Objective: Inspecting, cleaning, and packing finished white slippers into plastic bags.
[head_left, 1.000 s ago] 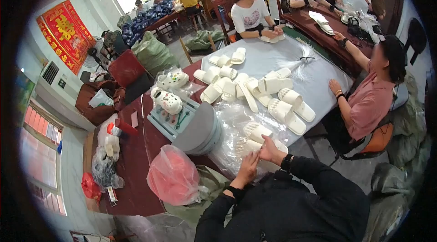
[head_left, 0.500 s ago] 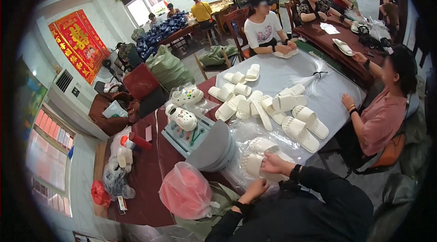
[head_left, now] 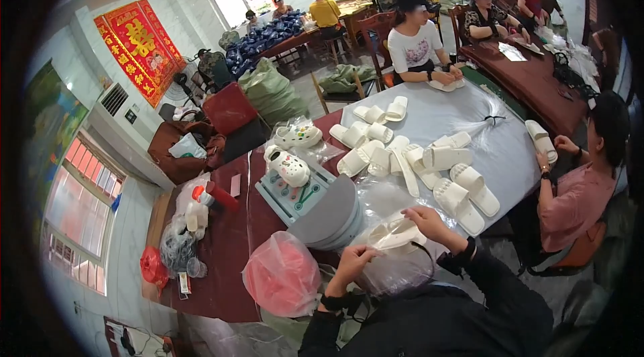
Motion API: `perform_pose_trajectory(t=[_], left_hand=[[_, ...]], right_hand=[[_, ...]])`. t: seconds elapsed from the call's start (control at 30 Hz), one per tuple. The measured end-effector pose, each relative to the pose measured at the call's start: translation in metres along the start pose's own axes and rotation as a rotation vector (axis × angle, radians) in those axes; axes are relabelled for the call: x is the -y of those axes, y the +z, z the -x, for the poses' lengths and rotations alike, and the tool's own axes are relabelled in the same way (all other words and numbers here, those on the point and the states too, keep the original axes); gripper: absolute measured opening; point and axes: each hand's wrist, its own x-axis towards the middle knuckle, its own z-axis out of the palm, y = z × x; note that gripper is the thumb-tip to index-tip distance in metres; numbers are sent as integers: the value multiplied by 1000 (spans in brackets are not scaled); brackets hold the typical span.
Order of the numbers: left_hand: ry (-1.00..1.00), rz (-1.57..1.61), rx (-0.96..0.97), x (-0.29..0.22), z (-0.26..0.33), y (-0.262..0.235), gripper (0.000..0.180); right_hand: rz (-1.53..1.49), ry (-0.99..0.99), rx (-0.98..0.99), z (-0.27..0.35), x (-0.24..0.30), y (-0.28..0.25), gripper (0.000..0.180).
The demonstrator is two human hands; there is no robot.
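A pair of white slippers lies inside a clear plastic bag right in front of me. My right hand grips the slippers from the right side. My left hand pinches the bag's edge at the lower left. Both forearms wear black sleeves, and each wrist has a dark band. Beyond my hands, several loose white slippers lie scattered on the grey table cover.
A pink plastic bag sits to my left, beside a grey stack and a box with decorated clogs. A person in pink sits at right, another in white across. A dark red table holds clutter.
The view has tilted so the table sits lower and farther right in the picture. My hands have drawn the slippers deeper into the clear bag and closer to my body.
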Motion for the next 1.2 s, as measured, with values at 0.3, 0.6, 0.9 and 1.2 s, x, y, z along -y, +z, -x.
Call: perform_pose_trajectory(t=[0.3, 0.6, 0.9, 1.2], left_hand=[[28, 315, -203, 7, 7, -11, 19], [107, 154, 0, -6, 35, 0, 14], [100, 2, 279, -6, 48, 2, 11], [-486, 489, -23, 188, 134, -67, 25]], right_hand=[[577, -617, 275, 25, 67, 1, 86], [750, -381, 139, 45, 50, 15, 97], [761, -62, 561, 51, 17, 35, 18], [493, -351, -30, 84, 3, 13, 17]])
